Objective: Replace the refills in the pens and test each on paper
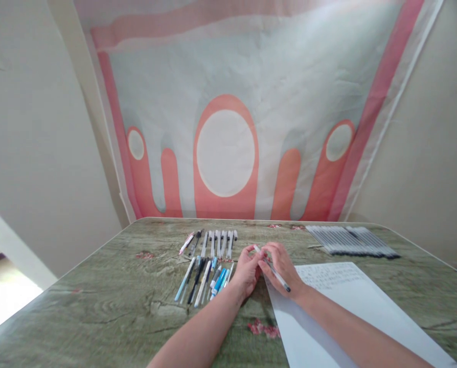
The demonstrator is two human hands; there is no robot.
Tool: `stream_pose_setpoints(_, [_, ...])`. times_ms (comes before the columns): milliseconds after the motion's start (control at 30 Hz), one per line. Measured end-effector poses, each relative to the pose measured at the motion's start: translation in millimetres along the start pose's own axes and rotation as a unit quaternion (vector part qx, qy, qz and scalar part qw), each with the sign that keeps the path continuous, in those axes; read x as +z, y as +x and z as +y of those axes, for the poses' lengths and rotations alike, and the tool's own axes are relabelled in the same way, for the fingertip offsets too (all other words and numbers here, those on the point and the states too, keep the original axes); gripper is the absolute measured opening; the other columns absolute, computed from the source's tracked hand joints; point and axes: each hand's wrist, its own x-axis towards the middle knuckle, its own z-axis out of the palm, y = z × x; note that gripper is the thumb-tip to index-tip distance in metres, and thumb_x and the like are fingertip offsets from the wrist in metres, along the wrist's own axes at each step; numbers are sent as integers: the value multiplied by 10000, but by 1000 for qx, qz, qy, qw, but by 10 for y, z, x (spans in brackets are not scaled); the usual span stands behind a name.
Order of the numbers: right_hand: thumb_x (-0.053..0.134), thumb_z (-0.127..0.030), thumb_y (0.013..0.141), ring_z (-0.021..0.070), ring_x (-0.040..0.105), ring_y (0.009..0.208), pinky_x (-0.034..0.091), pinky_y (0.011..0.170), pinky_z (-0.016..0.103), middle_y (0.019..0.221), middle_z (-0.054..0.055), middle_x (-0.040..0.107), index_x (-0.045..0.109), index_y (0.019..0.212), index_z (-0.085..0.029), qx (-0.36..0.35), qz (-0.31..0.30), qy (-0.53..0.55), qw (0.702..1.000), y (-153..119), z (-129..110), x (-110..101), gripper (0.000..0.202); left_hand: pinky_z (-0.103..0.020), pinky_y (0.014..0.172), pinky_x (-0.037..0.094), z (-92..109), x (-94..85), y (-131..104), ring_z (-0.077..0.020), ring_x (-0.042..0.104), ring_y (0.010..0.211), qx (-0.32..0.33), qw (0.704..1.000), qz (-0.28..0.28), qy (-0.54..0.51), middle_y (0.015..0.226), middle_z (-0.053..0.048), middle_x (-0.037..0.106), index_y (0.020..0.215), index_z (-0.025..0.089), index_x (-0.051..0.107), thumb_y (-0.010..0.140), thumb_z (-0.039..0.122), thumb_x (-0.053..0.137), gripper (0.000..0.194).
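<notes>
A pen (pixel 280 279) with a pale, clear barrel and a dark end slants between my two hands above the table. My left hand (pixel 247 271) is closed at the pen's white upper end, its fingers meeting those of the other hand. My right hand (pixel 284 270) is closed round the pen's upper part, and the dark end sticks out over the wrist side. The fingertips overlap, so the exact grip is partly hidden. Beneath my right forearm lies a white sheet of paper (pixel 313 327) with handwriting near its top.
Left of my hands lie assorted pens (pixel 201 286), some blue, white or black. Behind them is a row of clear pens (pixel 221 243) beside several darker ones. A wide row of clear pens with dark ends (pixel 351 241) lies at the back right of the wood-patterned table (pixel 109 306).
</notes>
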Motion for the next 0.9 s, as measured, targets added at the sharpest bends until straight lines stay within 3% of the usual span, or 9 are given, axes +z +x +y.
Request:
stream_pose_setpoints(133, [492, -281, 792, 171, 509, 719, 384, 735, 360, 768, 28, 543, 485, 983, -164, -27, -8, 21, 999, -33, 44, -65, 224, -220, 657, 435, 19, 2, 41, -94, 586, 657, 71, 996, 55, -2, 744, 13, 607, 1006, 193, 400, 632, 257, 734, 506])
stream_pose_setpoints(233, [459, -221, 805, 161, 508, 681, 375, 692, 334, 737, 25, 562, 513, 929, -171, -70, -19, 28, 997, -58, 56, -79, 144, -223, 671, 428, 37, 5, 46, -97, 585, 682, 97, 993, 67, 2, 746, 13, 601, 1019, 196, 393, 644, 264, 721, 502])
stream_pose_setpoints(533, [384, -152, 841, 189, 486, 778, 394, 693, 321, 810, 78, 555, 543, 923, -149, -127, -69, -23, 989, -78, 44, 8, 179, -196, 606, 396, 111, 52, -49, -77, 540, 625, 70, 996, -32, 44, 723, 46, 541, 1212, 276, 281, 702, 244, 679, 648])
stream_pose_setpoints(900, [367, -166, 854, 183, 482, 780, 400, 693, 317, 804, 74, 542, 542, 921, -150, -148, -66, -40, 986, -99, 68, 25, 189, -205, 643, 411, 166, 31, -45, -88, 557, 673, 59, 996, -58, 28, 725, 46, 537, 1187, 288, 265, 700, 233, 683, 644])
